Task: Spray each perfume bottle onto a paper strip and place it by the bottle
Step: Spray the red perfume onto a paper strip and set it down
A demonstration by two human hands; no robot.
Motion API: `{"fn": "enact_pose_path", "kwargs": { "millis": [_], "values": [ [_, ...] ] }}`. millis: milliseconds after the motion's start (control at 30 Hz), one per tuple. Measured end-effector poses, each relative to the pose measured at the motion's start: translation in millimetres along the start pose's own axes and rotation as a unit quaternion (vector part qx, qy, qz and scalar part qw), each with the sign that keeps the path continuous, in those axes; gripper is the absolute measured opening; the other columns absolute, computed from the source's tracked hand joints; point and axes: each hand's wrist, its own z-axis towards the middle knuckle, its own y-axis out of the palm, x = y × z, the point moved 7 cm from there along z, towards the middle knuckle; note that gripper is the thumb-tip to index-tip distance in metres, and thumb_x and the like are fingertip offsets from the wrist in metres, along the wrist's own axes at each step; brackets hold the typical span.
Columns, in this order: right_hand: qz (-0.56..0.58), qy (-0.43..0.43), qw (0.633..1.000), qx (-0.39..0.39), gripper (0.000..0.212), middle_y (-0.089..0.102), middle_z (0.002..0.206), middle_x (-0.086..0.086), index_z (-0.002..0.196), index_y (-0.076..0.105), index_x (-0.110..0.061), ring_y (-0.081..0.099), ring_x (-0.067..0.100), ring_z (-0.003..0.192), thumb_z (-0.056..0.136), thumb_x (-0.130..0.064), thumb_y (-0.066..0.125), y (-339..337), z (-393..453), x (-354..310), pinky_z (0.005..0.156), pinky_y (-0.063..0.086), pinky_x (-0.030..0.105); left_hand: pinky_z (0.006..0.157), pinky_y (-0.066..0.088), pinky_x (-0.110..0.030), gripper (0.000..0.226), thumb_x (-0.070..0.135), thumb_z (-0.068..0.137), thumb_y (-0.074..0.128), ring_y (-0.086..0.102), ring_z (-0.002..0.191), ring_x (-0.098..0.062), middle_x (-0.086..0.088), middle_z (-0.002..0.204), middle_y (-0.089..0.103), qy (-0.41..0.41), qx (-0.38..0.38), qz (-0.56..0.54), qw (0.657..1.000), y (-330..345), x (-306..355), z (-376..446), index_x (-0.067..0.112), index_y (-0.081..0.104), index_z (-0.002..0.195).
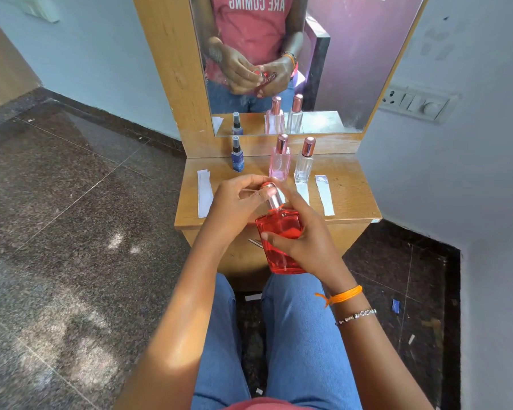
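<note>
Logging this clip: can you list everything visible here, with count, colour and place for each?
red perfume bottle: 1, red glass, silver cap, held above the table's front edge
pink perfume bottle: 1, pink, rose-gold cap, table back centre
clear perfume bottle: 1, clear, rose-gold cap, right of the pink one
blue spray bottle: 1, blue, black nozzle, table back left
paper strips: about 3 on the table, white, left and right sides
table: 1, wooden
mirror: 1, wood-framed, behind the table
switch panel: 1, white, right wall
left hand: pinches the cap
right hand: grips the bottle body
</note>
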Motion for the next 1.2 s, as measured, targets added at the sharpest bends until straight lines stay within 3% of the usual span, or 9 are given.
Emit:
{"fn": "enact_pose_path", "kwargs": {
  "millis": [100,233,333,433,567,667,767,1000,1200],
  "values": [
    [0.024,-0.006,1.0,0.019,0.081,0.057,0.109,-0.011,0.138,0.04,-0.032,0.06,0.008,0.092,0.071,-0.005,0.077,-3.9,-1.2,-3.4,0.086,0.051,0.026,0.088,0.044,-0.012,0.024,0.019,0.086,0.064,0.058,0.095,0.009,0.012,0.105,0.065,-0.009,-0.023,-0.019,1.0,3.4,3.1,-1.0,0.021,0.066,0.11],
    [0.07,-0.036,0.993,0.086,0.078,0.057,0.097,0.0,0.134,0.04,-0.032,0.06,0.006,0.081,0.073,-0.001,0.077,-16.4,1.4,-15.7,0.075,0.051,0.02,0.104,0.038,-0.024,0.054,0.045,0.085,0.05,0.047,0.125,-0.003,0.009,0.137,0.049,-0.094,-0.123,-0.109,0.982,20.9,-19.1,-17.6,0.032,0.042,0.137],
    [0.113,-0.044,0.985,0.12,0.078,0.054,0.098,0.006,0.133,0.039,-0.034,0.062,0.012,0.081,0.073,-0.003,0.077,-24.9,3.6,-20.2,0.076,0.052,0.025,0.094,0.05,-0.026,0.034,0.023,0.086,0.054,0.061,0.107,-0.006,0.004,0.116,0.063,-0.129,-0.207,-0.171,0.955,37.9,-29.8,-33.7,0.024,0.053,0.12],
    [0.134,-0.044,0.983,0.118,0.078,0.054,0.099,0.002,0.134,0.038,-0.036,0.06,0.01,0.084,0.076,0.001,0.075,-31.2,5.3,-19.1,0.078,0.051,0.023,0.082,0.053,-0.02,0.028,0.001,0.083,0.061,0.066,0.09,-0.004,0.003,0.097,0.07,-0.09,-0.172,-0.138,0.971,41.4,-29.0,-29.9,0.016,0.062,0.107],
    [0.092,-0.038,0.985,0.138,0.057,0.058,0.119,0.008,0.13,0.041,-0.037,0.059,0.009,0.095,0.083,-0.018,0.068,-42.3,9.5,-26.4,0.082,0.046,0.019,0.086,0.054,-0.027,0.026,0.007,0.079,0.069,0.067,0.091,-0.011,-0.002,0.097,0.071,-0.058,-0.106,-0.111,0.987,40.4,-25.1,-24.1,0.013,0.065,0.104],
    [0.025,-0.047,0.986,0.157,0.035,0.063,0.112,-0.005,0.113,0.052,-0.035,0.059,0.009,0.102,0.083,-0.027,0.068,-58.8,17.6,-36.1,0.09,0.044,0.025,0.088,0.054,-0.036,0.03,0.021,0.07,0.077,0.069,0.091,-0.013,0.001,0.096,0.073,-0.029,-0.05,-0.024,0.998,32.0,-23.4,-20.8,0.026,0.067,0.098],
    [0.009,-0.037,0.984,0.175,0.024,0.065,0.087,-0.001,0.097,0.063,-0.022,0.06,0.014,0.079,0.076,-0.022,0.074,-73.8,29.0,-37.0,0.075,0.05,0.032,0.087,0.054,-0.038,0.032,0.024,0.072,0.076,0.067,0.091,-0.011,0.004,0.095,0.073,-0.018,-0.025,0.047,0.998,27.9,-21.0,-20.4,0.025,0.067,0.103],
    [0.025,-0.044,0.999,-0.016,0.037,0.072,0.093,-0.021,0.105,0.065,-0.029,0.065,0.017,0.083,0.086,0.002,0.06,-75.0,49.2,-55.1,0.087,0.051,0.029,0.092,0.052,-0.041,0.031,0.023,0.075,0.074,0.066,0.098,-0.012,0.006,0.101,0.072,-0.033,-0.037,-0.017,0.999,24.3,-21.6,-21.9,0.03,0.066,0.104],
    [-0.05,-0.025,0.993,-0.103,0.034,0.071,0.101,0.008,0.104,0.067,-0.022,0.06,0.021,0.084,0.082,0.004,0.065,-78.2,57.3,-72.7,0.083,0.052,0.035,0.091,0.052,-0.042,0.033,0.03,0.073,0.073,0.066,0.096,-0.012,0.007,0.101,0.072,-0.006,-0.011,-0.011,1.0,23.5,-15.4,-24.6,0.038,0.063,0.103]
  ]
}}
